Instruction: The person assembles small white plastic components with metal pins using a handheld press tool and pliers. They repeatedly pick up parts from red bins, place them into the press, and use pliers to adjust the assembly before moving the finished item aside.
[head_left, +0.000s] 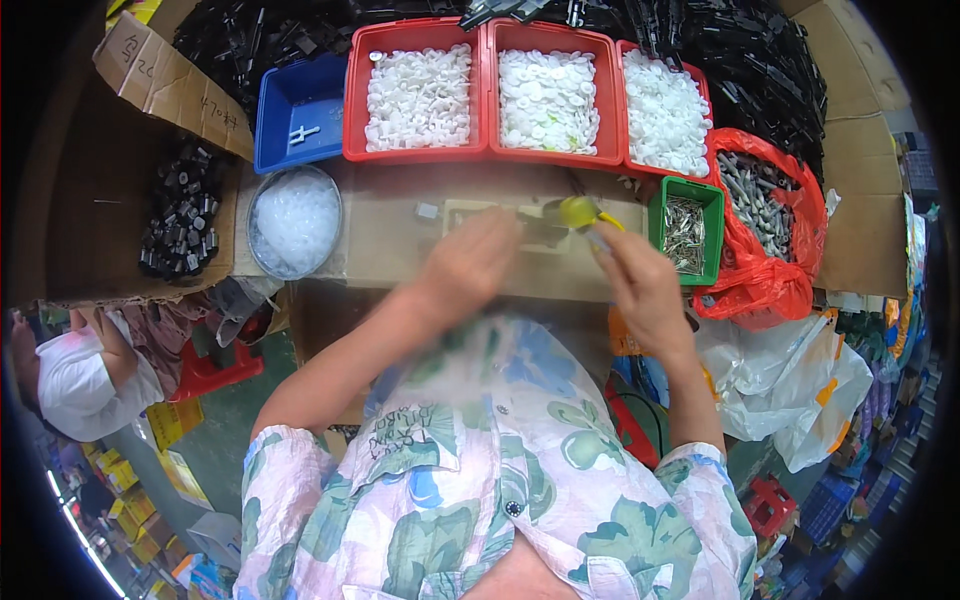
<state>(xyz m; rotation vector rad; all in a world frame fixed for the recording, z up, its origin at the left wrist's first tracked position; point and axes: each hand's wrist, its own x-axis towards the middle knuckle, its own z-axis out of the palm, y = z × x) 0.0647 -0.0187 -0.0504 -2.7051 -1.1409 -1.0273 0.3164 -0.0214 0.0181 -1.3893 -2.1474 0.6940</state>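
Your right grip [645,285] is closed around a yellow tool [579,211], whose rounded, bright head sits at the right end of the pale board [456,217]; motion blur hides its finer shape. Your left grip [472,258] reaches over the middle of that board, fingers bunched and smeared by blur, so you cannot tell whether it pinches anything. Beside those fingers, on the board, lies a dark, blurred piece [532,224]. The board is flat, rectangular and matt, resting on the tan table [390,240], with a small, pale, blocky piece [427,211] just left of it. Farther left of the board you have a round, clear tub [250,225] heaped with glossy, translucent whitish bits. Beyond the board stand a smooth blue bin [285,100] holding a white forked part [303,135], and three red bins [489,90] full of small white pieces, many ring-shaped. Right of the board, a green bin [717,232] holds thin, shiny metallic pins [684,235], next to a crinkled red bag [765,295] of greyish, elongated parts [757,200].
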